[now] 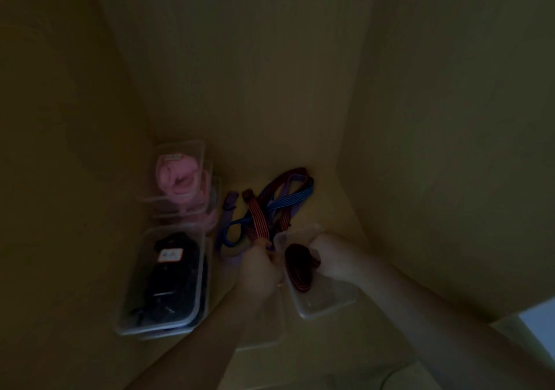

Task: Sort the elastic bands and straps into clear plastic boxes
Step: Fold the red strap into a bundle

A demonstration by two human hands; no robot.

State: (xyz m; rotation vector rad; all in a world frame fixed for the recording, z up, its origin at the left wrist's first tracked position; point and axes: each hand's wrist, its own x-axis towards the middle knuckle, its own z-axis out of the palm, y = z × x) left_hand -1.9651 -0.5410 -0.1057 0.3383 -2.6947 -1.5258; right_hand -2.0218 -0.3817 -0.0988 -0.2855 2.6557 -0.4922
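The scene is dim and blurred. A tangle of striped elastic straps lies at the middle: an orange-striped strap (pixel 256 218), a blue strap (pixel 288 199) and a purple strap (pixel 229 202). My left hand (pixel 259 265) grips the near end of the orange-striped strap. My right hand (pixel 329 257) holds the far end of an open clear plastic box (pixel 326 301), in which a dark red coiled strap (pixel 298 266) lies.
At the left stand stacked clear lidded boxes: one with pink bands (pixel 180 176) farther away and one with black straps (pixel 166 278) nearer. A clear lid (pixel 264 334) lies under my left forearm. Tan walls close in on the left, back and right.
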